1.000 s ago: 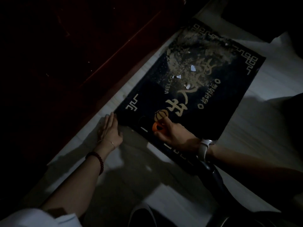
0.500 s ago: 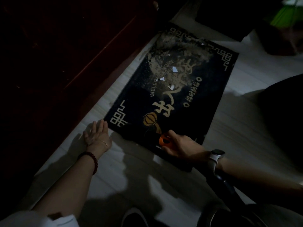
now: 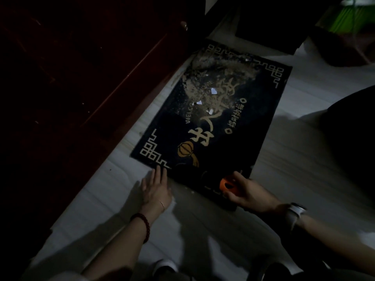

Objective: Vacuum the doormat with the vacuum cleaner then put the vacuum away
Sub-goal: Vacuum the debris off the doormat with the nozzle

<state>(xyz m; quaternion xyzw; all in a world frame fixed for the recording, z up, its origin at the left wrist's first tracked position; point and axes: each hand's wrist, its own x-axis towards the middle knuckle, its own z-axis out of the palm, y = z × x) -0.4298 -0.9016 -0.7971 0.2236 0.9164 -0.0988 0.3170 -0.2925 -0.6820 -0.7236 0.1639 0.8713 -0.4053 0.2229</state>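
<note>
A dark doormat with gold lettering lies on the pale floor. Sandy dirt and small white scraps cover its far end. My left hand lies flat on the floor with straight fingers touching the mat's near left edge. My right hand grips an orange-tipped part of the vacuum cleaner at the mat's near edge. The vacuum's dark body is lost in shadow below my right wrist.
A dark red wooden door or cabinet runs along the left of the mat. Dark objects stand beyond the mat's far end, a green thing at the top right. A large dark shape sits right. A shoe toe shows below.
My left hand slid right along the mat's near edge. My right hand with the orange-tipped part drew back toward the mat's near edge. The view shifted, showing more of the mat.
</note>
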